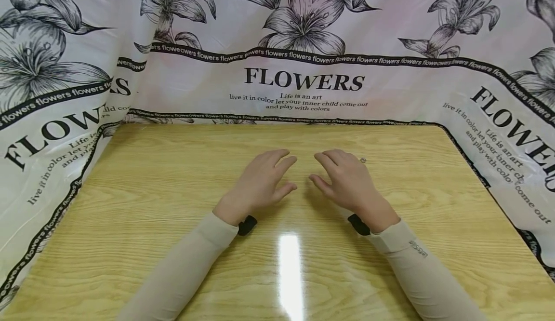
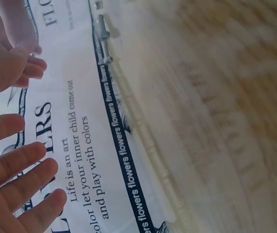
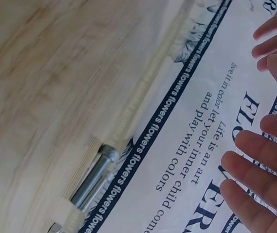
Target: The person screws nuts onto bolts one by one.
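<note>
Both hands hover over the wooden table with nothing between them. My left hand [image 1: 262,179] is palm down, its fingers relaxed and its thumb pointing right. Facing it, my right hand [image 1: 349,181] has loosely bent fingers and its thumb toward the left. Just beyond the right hand's knuckles, a small shiny metal piece [image 1: 363,160] peeks out. From the right wrist, a metal bolt [image 3: 95,177] with a ridged round head is visible lying on the table, apart from the spread fingers [image 3: 255,187]. The left wrist view also catches a bolt-like metal piece [image 2: 103,39] near the table's far edge.
A light wood-grain table [image 1: 151,176] lies under the arms, with a bright light reflection at its front middle. White curtain [image 1: 303,87] with flower prints and black lettering encloses its back and both sides. Black straps [image 1: 247,225] sit at the wrists.
</note>
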The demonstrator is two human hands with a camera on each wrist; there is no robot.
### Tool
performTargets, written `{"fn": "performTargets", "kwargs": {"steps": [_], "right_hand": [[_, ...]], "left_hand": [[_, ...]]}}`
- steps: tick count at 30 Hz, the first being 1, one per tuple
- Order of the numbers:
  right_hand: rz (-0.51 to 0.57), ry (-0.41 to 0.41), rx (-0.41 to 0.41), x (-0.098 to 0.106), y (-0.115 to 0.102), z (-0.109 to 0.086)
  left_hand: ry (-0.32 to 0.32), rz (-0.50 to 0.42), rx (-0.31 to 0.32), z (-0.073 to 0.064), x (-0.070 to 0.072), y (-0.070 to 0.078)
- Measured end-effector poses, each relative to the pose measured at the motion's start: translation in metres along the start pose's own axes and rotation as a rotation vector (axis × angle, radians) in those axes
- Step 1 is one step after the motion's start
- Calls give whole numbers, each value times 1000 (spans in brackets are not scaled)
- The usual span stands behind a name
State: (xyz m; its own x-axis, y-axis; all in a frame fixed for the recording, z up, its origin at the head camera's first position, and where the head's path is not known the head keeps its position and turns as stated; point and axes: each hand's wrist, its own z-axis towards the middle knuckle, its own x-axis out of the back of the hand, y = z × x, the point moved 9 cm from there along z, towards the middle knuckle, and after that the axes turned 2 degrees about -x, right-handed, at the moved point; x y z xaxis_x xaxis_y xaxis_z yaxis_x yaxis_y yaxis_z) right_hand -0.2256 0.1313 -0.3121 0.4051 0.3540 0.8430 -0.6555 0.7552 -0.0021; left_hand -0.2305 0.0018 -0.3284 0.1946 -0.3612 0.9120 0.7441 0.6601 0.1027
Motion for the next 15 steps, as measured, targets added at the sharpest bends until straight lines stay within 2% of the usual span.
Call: {"fn": "performTargets", "kwargs": {"steps": [9,15], "right_hand": [[-6,-24,-26,2,9,-5],[16,-17,-28,5,16,-9]], "left_hand": [[-45,-26,20,8,-7,4],[-56,-25,9,16,-13,10]]}}
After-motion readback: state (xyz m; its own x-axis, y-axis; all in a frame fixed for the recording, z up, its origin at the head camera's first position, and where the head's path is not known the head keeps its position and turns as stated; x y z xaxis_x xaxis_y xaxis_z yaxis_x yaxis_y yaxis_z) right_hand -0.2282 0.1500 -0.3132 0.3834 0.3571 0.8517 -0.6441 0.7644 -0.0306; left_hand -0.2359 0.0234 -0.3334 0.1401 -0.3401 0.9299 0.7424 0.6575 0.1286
